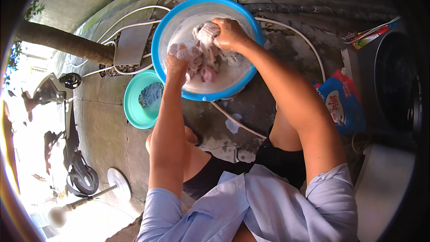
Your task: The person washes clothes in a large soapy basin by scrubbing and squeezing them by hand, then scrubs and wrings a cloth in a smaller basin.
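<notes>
A large plastic basin with a blue rim [157, 45] holds cloudy, sudsy water. Over it, my right hand [231, 34] grips a bunched wet cloth [205, 33], pale with greyish stripes. My left hand [177, 61], its fingers covered in foam, is closed around a lower part of the same pale laundry at the basin's left side. Between the hands the fabric hangs in twisted folds down to the water. A pink patch of cloth [209, 74] shows at the bottom of the bundle; whether it is a separate piece I cannot tell.
A small turquoise basin [130, 107] with blue-grey cloth [151, 94] stands at the left. White hoses [307, 42] run around the large basin. At the right lies a blue-and-red detergent bag [349, 107]. A tree trunk [67, 42] and a parked scooter [69, 117] are farther left.
</notes>
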Tool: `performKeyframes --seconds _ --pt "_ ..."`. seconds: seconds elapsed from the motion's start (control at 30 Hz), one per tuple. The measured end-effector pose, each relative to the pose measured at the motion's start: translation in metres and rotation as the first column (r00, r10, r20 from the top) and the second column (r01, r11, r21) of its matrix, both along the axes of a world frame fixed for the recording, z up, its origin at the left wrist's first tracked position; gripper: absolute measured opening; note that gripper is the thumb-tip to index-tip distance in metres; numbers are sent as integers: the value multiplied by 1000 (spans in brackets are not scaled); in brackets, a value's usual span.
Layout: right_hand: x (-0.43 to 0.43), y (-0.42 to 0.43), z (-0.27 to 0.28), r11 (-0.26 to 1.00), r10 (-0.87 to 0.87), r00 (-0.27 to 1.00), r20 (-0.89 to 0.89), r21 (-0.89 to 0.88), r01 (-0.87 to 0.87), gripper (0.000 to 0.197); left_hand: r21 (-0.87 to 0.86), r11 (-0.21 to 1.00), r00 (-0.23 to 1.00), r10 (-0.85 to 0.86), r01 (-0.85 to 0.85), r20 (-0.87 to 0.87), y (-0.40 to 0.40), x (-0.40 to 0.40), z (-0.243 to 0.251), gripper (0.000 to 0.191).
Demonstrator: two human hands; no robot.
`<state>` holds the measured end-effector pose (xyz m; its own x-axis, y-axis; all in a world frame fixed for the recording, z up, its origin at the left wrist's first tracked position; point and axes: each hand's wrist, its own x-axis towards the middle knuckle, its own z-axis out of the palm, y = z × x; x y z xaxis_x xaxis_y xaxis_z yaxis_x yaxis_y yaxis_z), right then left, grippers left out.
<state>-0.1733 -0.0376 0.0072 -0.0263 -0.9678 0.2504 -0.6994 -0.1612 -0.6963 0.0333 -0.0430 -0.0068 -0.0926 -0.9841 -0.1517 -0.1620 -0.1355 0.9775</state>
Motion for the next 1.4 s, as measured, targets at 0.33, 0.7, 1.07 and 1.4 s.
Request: performKeyframes --seconds 0.33,0.7,1.07,1.4 --pt "24 37 19 939 273 713 -645 339 -54 118 -237 855 789 -273 461 551 15 -2 6 89" --pt "11 18 -83 830 313 819 -481 558 10 115 166 893 393 -342 418 853 30 -36 -31 102" --pt "16 -20 -73 944 -34 998 59 328 13 52 -131 935 660 -129 330 740 -31 18 -94 76" --pt "-7 -51 0 994 70 887 457 42 -100 31 323 934 741 107 155 -663 2 -8 -6 29"
